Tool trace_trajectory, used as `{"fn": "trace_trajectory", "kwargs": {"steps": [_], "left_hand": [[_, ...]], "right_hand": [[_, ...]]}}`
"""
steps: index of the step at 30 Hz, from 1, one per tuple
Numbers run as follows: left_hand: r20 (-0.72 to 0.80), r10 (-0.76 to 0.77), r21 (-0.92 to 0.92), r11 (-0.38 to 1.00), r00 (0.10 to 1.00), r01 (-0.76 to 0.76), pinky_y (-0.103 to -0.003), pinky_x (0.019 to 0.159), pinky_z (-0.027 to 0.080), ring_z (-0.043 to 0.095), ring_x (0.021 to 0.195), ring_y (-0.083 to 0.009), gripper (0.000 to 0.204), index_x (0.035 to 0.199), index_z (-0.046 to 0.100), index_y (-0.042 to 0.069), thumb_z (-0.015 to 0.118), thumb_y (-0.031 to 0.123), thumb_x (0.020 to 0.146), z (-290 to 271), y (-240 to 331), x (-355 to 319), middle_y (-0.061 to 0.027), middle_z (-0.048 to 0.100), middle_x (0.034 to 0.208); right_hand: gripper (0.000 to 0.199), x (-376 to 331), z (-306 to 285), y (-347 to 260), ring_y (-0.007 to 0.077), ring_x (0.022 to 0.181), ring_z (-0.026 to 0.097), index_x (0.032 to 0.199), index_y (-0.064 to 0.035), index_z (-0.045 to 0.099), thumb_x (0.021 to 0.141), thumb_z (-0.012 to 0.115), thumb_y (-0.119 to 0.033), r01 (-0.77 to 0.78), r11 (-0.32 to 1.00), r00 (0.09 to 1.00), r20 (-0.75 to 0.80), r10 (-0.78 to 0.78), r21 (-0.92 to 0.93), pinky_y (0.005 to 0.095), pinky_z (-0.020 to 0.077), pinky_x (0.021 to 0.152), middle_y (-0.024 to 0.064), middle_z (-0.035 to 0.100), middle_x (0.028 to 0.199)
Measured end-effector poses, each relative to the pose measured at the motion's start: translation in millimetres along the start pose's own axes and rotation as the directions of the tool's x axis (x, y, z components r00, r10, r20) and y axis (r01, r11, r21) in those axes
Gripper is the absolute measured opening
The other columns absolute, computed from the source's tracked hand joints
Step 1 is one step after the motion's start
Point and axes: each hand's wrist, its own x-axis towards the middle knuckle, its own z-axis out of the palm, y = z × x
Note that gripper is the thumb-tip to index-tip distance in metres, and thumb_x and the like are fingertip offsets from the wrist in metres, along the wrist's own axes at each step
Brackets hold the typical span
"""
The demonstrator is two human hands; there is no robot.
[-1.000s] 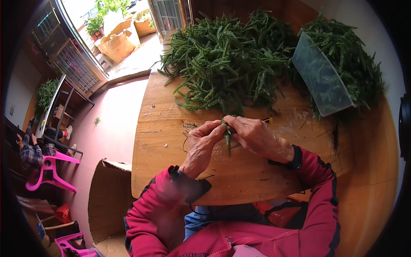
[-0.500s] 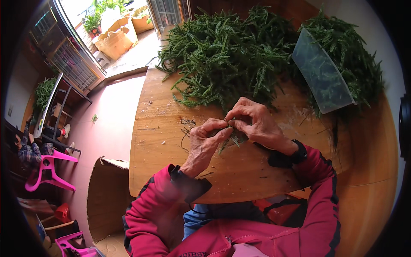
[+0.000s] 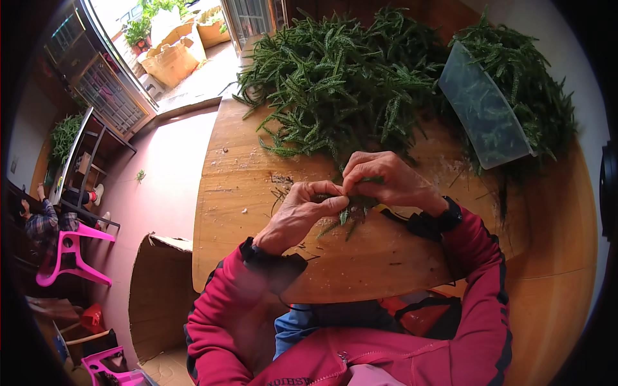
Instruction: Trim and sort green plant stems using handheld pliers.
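Over the middle of the wooden table [image 3: 241,257], my two hands meet fingertip to fingertip. My left hand [image 3: 301,213] is closed in a pinch on a small green artificial pine sprig [image 3: 347,217], whose needled tips hang below the fingers. Thumb and forefinger of my right hand [image 3: 385,182] pinch at the top of the same sprig, close against the left fingertips. The exact point of grip is hidden by the fingers. Just beyond my hands lies a large heap of similar pine sprigs [image 3: 341,83].
A translucent plastic bin [image 3: 483,109] lies tipped at the right, with more sprigs behind it. An open cardboard box [image 3: 161,296] stands left of the table. Farther left, a person [image 3: 44,222] sits at another table near a pink stool [image 3: 74,257]. Dark scraps [image 3: 281,183] litter the tabletop.
My left hand and forearm have shifted slightly left, and its wrist has turned a little. The sprig's tips now spread lower between my hands. The seated person's arm has moved.
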Motion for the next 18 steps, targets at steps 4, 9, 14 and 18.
{"fn": "trace_trajectory", "kwargs": {"steps": [4, 9, 14, 18], "left_hand": [[0.126, -0.086, 0.088, 0.993, 0.988, 0.075, -0.019, 0.064, 0.041, 0.050, 0.073, -0.0011, 0.013, 0.098, 0.068, 0.004, 0.067, 0.014, 0.090, -5.0, 6.5, -0.9, 0.0066, 0.060, 0.083], [0.168, -0.169, 0.126, 0.981, 0.971, 0.149, -0.019, 0.065, 0.041, 0.050, 0.075, -0.0017, 0.013, 0.097, 0.068, 0.004, 0.067, 0.015, 0.091, -7.3, 2.2, 0.6, 0.0064, 0.060, 0.083], [0.166, -0.158, 0.080, 0.986, 0.973, 0.146, -0.020, 0.071, 0.042, 0.050, 0.077, -0.0036, 0.017, 0.096, 0.067, 0.003, 0.065, 0.020, 0.092, -5.9, 0.6, -2.0, 0.0052, 0.059, 0.082], [0.184, -0.156, -0.188, 0.964, 0.970, 0.191, -0.020, 0.071, 0.042, 0.050, 0.077, -0.0039, 0.019, 0.096, 0.066, 0.003, 0.065, 0.021, 0.092, 1.7, 3.9, -3.9, 0.0047, 0.059, 0.083]], "right_hand": [[0.009, -0.7, -5.4, 4.0, 0.0171, 0.081, 0.063, 0.090, -0.0028, 0.069, 0.082, 0.066, -0.001, -0.114, 0.979, 0.987, 0.136, 0.091, 0.172, 0.0294, 0.0501, 0.072, 0.0064, 0.064, 0.086], [0.011, -4.3, -4.6, 12.0, 0.0176, 0.081, 0.063, 0.089, -0.0045, 0.070, 0.080, 0.068, 0.002, -0.060, 0.963, 0.980, 0.199, 0.007, 0.262, 0.0291, 0.0511, 0.071, 0.0058, 0.066, 0.085], [0.009, -2.9, -3.0, 8.0, 0.0179, 0.080, 0.063, 0.090, -0.0043, 0.071, 0.082, 0.068, 0.000, -0.035, 0.968, 0.984, 0.177, -0.010, 0.249, 0.0296, 0.0514, 0.071, 0.0061, 0.066, 0.084], [0.009, -5.0, -3.1, 4.8, 0.0190, 0.079, 0.063, 0.092, -0.0046, 0.071, 0.083, 0.068, -0.003, 0.010, 0.964, 0.995, 0.095, -0.037, 0.266, 0.0305, 0.0517, 0.070, 0.0063, 0.066, 0.086]]}}
